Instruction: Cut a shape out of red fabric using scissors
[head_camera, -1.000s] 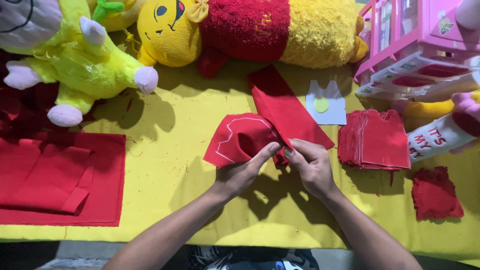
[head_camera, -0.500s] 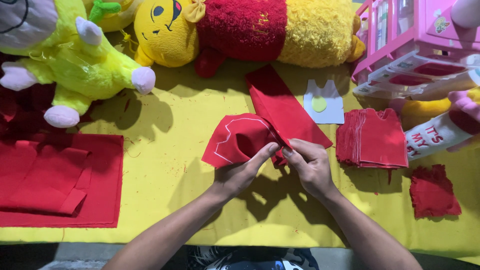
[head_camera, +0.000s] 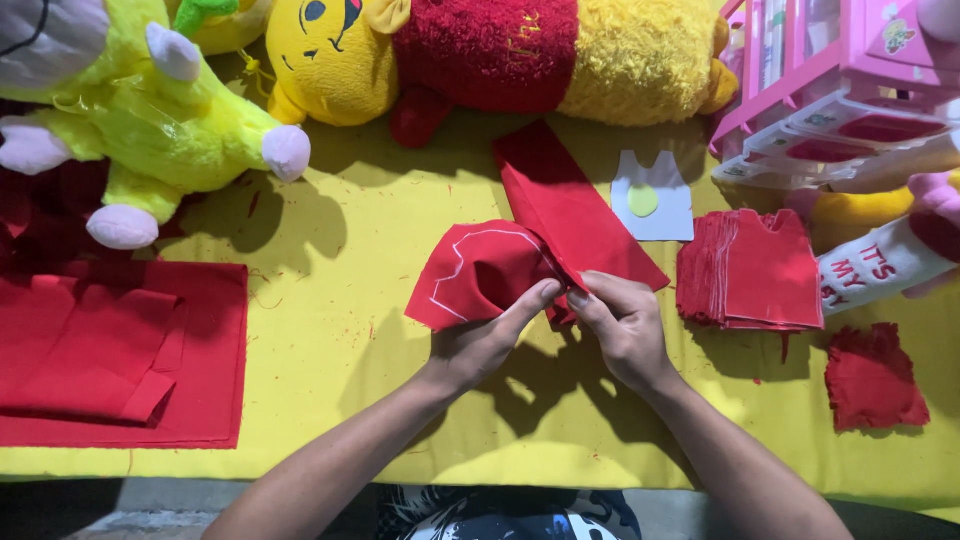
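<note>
A small red felt piece marked with a white chalk outline (head_camera: 478, 272) is held between both hands above the yellow cloth-covered table (head_camera: 340, 330). The left hand (head_camera: 487, 335) is closed on the lower right edge of this piece, with the thumb stretched up along the fabric. The right hand (head_camera: 622, 322) is clenched on the same edge, just beside the left thumb, and the fingertips of the two hands almost touch. The piece is lifted and bent, so that its left part stands free over the table.

Behind the hands, a long folded strip of red felt (head_camera: 565, 205) is laid diagonally, and its lower part is partly hidden by the held piece. Just to the right of the strip, a white paper template with a yellow-green round spot (head_camera: 652, 197) is seen. Further right, a neat stack of cut red felt shapes (head_camera: 752, 270) is placed, and below it a small pile of rough red fabric scraps (head_camera: 875, 378). At the left edge, a large folded sheet of red felt (head_camera: 115, 350) is spread. Along the far side, a lime-green plush toy with pale paws (head_camera: 170, 125) and a yellow plush bear in a red shirt (head_camera: 480, 55) are lying. A pink plastic shelf (head_camera: 830, 70) is standing at the top right.
</note>
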